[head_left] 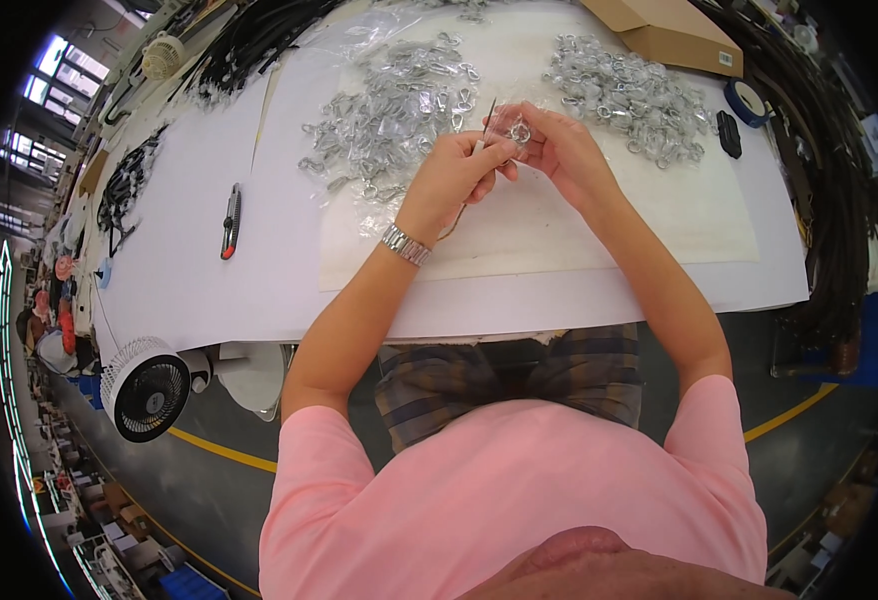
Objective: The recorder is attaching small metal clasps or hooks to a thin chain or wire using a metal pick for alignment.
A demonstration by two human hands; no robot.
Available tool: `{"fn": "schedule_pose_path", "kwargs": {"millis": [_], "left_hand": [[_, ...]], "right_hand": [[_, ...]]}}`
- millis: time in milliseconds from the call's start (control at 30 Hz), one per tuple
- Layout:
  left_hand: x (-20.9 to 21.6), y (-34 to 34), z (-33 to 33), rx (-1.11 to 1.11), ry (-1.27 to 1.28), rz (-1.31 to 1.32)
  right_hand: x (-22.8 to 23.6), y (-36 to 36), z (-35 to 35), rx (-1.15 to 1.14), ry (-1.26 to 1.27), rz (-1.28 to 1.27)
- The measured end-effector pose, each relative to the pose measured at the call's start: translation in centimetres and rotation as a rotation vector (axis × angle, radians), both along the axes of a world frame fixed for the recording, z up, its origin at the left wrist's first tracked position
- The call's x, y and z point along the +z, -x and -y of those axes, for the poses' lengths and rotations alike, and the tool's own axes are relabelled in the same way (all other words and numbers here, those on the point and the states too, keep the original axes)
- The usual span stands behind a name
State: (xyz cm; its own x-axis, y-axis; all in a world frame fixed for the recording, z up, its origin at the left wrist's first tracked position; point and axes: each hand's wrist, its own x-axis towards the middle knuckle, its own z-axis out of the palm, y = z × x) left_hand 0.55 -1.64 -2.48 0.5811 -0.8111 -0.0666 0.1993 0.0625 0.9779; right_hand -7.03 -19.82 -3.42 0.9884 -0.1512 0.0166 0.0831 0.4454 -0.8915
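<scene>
Over the middle of the table, my two hands meet. My left hand (451,180), with a metal watch on its wrist, is closed around a slim pointed tool (490,114) whose thin dark tip sticks up past the thumb; its exact kind is hidden by the fingers. My right hand (566,155) pinches a small clear plastic bag with a shiny metal hook (519,132) in it. The left fingertips touch the bag's near side. Behind my left hand spreads a pile of clear-bagged metal hooks (399,105). A second pile of bagged hooks (634,100) lies beyond my right hand.
A utility knife (231,222) lies at the left. At the far right are a cardboard box (674,40), a blue tape roll (746,103) and a small black object (728,134). Black straps (129,190) lie along the left side. A fan (149,390) stands near the front-left edge.
</scene>
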Motion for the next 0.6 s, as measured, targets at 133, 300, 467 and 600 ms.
{"fn": "schedule_pose_path", "kwargs": {"millis": [133,300,467,600], "left_hand": [[0.3,-0.2,-0.5,0.078,-0.009,0.106],[1.5,-0.2,-1.0,-0.058,-0.125,0.124],[1.6,-0.4,-0.9,0.112,-0.095,0.068],[1.6,-0.5,-1.1,0.122,-0.078,0.034]], "right_hand": [[0.0,0.4,-0.6,-0.045,0.071,-0.089],[0.5,0.6,0.2,-0.124,-0.062,-0.111],[0.5,0.7,0.3,-0.190,-0.120,-0.124],[0.7,0.9,0.0,-0.197,-0.042,-0.109]]}}
